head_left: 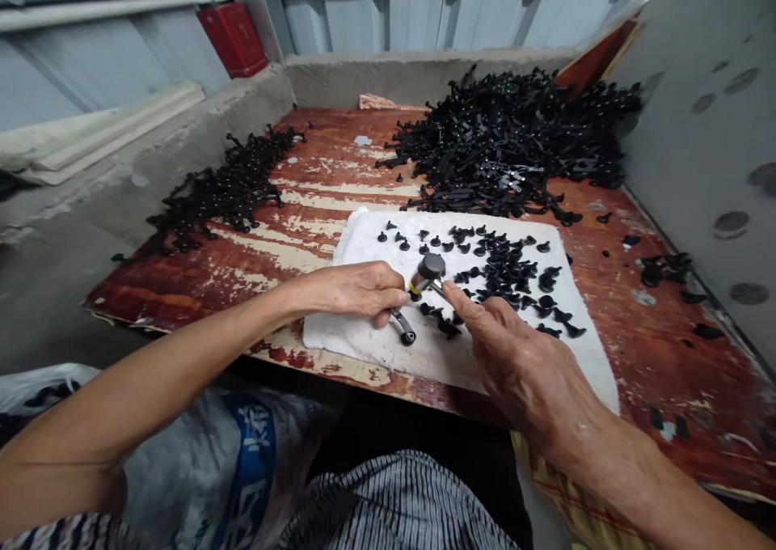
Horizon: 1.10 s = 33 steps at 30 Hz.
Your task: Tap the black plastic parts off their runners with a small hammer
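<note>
My right hand (pixel 506 344) is closed round the handle of a small mallet (pixel 431 267) with a dark round face and a yellow band. The mallet's head is at the fingertips of my left hand (pixel 360 291). Between its fingers, my left hand pinches a black crank-shaped handle (pixel 405 329), its round end pointing toward me. Under both hands lies a white cloth (pixel 357 344). Small black knobs (pixel 506 267) with flared bases are scattered over the cloth's right half, several of them just beside the mallet.
A large heap of black crank handles (pixel 515 137) covers the back right of the worn red table (pixel 327 158). A smaller pile (pixel 227 182) lies along the left edge. A grey panel (pixel 703 145) stands at the right, and a printed sack (pixel 200 461) is below the table.
</note>
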Tool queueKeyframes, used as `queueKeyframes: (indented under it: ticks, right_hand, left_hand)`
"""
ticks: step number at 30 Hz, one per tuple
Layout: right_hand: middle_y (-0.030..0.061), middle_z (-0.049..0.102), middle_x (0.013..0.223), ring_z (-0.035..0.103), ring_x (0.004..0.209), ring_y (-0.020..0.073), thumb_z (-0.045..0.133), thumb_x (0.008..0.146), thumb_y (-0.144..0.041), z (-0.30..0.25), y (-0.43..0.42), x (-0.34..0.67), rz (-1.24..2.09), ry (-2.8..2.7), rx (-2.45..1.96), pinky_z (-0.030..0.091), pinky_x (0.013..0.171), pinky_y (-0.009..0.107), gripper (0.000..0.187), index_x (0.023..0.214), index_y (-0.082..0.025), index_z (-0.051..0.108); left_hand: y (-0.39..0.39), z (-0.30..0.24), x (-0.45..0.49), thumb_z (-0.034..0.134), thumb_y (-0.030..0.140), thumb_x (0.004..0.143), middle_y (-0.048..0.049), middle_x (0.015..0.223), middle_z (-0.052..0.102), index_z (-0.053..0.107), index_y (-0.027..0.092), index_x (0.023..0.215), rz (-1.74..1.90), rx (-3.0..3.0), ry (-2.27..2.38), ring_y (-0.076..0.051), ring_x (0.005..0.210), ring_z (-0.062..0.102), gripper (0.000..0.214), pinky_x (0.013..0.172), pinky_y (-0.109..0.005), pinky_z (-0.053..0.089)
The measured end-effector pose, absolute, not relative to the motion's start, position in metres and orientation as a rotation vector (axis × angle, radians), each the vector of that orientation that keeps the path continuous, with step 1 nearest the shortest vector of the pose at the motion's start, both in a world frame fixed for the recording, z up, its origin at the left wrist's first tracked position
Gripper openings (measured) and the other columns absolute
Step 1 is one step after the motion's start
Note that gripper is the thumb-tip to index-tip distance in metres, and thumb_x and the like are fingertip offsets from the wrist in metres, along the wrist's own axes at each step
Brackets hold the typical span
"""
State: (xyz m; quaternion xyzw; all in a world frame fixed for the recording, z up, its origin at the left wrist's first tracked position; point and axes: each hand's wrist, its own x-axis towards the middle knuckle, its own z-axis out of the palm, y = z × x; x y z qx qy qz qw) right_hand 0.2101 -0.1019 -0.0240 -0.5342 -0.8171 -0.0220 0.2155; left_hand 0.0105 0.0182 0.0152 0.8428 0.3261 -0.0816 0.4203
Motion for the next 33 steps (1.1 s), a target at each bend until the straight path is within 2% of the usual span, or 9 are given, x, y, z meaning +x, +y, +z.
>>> queueKeyframes:
  ticks: [3,7,10,12,16,20,24,29,33]
  right_hand:
    - [0.0023,0.051,0.075,0.040,0.043,0.0100,0.034,0.081,-0.002,-0.023,-0.100,0.212,-0.075,-2.269,-1.488,0.030,0.038,0.023,0.060,0.139,-0.012,0.046]
    - [0.0033,0.053,0.076,0.047,0.051,0.0120,0.034,0.087,-0.007,-0.016,-0.102,0.216,0.030,-2.236,-1.435,0.039,0.044,0.023,0.052,0.138,-0.014,0.047]
    - [0.0031,0.053,0.081,0.050,0.057,0.0119,0.036,0.090,-0.007,-0.010,-0.105,0.216,0.053,-2.078,-1.362,0.044,0.051,0.023,0.055,0.144,-0.019,0.039]
    - [0.0032,0.053,0.083,0.049,0.056,0.0110,0.037,0.088,-0.006,-0.008,-0.106,0.216,0.018,-2.053,-1.347,0.043,0.050,0.022,0.060,0.146,-0.021,0.035]
    - [0.0031,0.054,0.073,0.042,0.045,0.0112,0.035,0.086,-0.007,-0.010,-0.101,0.217,-0.046,-2.243,-1.433,0.036,0.040,0.023,0.053,0.136,-0.018,0.050]
    - [0.0063,0.059,0.082,0.051,0.056,0.0148,0.038,0.088,-0.008,-0.010,-0.100,0.217,-0.003,-2.057,-1.410,0.046,0.051,0.026,0.059,0.145,-0.022,0.039]
    - [0.0059,0.058,0.079,0.046,0.046,0.0133,0.036,0.084,-0.006,-0.013,-0.099,0.217,0.010,-2.208,-1.439,0.039,0.041,0.025,0.058,0.139,-0.019,0.047]
    - [0.0046,0.058,0.086,0.047,0.048,0.0112,0.036,0.087,-0.008,-0.020,-0.101,0.220,-0.010,-2.128,-1.433,0.041,0.044,0.023,0.061,0.146,-0.025,0.036]
    - [0.0056,0.059,0.083,0.049,0.049,0.0118,0.035,0.089,-0.008,-0.023,-0.103,0.218,0.022,-2.181,-1.451,0.041,0.043,0.023,0.055,0.143,-0.020,0.043]
  left_hand:
    - [0.020,0.019,0.011,0.043,0.019,0.088,0.0041,0.048,0.045,0.048,0.016,0.054,-0.229,2.093,0.832,-0.006,0.045,0.036,0.035,0.048,-0.020,0.030]
    - [0.021,0.018,0.013,0.043,0.017,0.087,0.0058,0.046,0.039,0.046,0.016,0.053,-0.216,2.087,0.856,-0.006,0.043,0.033,0.034,0.046,-0.021,0.027]
    - [0.021,0.016,0.012,0.043,0.017,0.087,0.0054,0.048,0.040,0.044,0.017,0.054,-0.197,2.136,0.853,-0.006,0.044,0.034,0.033,0.046,-0.022,0.026]
    - [0.020,0.015,0.012,0.043,0.017,0.086,0.0054,0.048,0.040,0.043,0.017,0.054,-0.181,2.164,0.855,-0.006,0.045,0.034,0.032,0.046,-0.022,0.026]
    - [0.021,0.012,0.011,0.043,0.018,0.086,0.0055,0.048,0.038,0.043,0.017,0.054,-0.162,2.122,0.823,-0.006,0.045,0.032,0.032,0.046,-0.022,0.025]
    - [0.021,0.009,0.010,0.044,0.017,0.084,0.0057,0.047,0.037,0.042,0.017,0.053,-0.155,2.103,0.826,-0.006,0.044,0.032,0.031,0.045,-0.022,0.024]
    - [0.018,0.011,0.011,0.042,0.018,0.086,0.0057,0.048,0.035,0.042,0.017,0.054,-0.139,2.090,0.842,-0.007,0.045,0.030,0.032,0.046,-0.023,0.024]
    - [0.018,0.011,0.012,0.043,0.014,0.085,0.0055,0.047,0.038,0.041,0.018,0.053,-0.147,2.123,0.852,-0.006,0.045,0.032,0.032,0.047,-0.022,0.025]
    - [0.019,0.009,0.011,0.042,0.018,0.086,0.0051,0.048,0.039,0.042,0.017,0.054,-0.124,2.159,0.826,-0.006,0.046,0.034,0.032,0.047,-0.021,0.025]
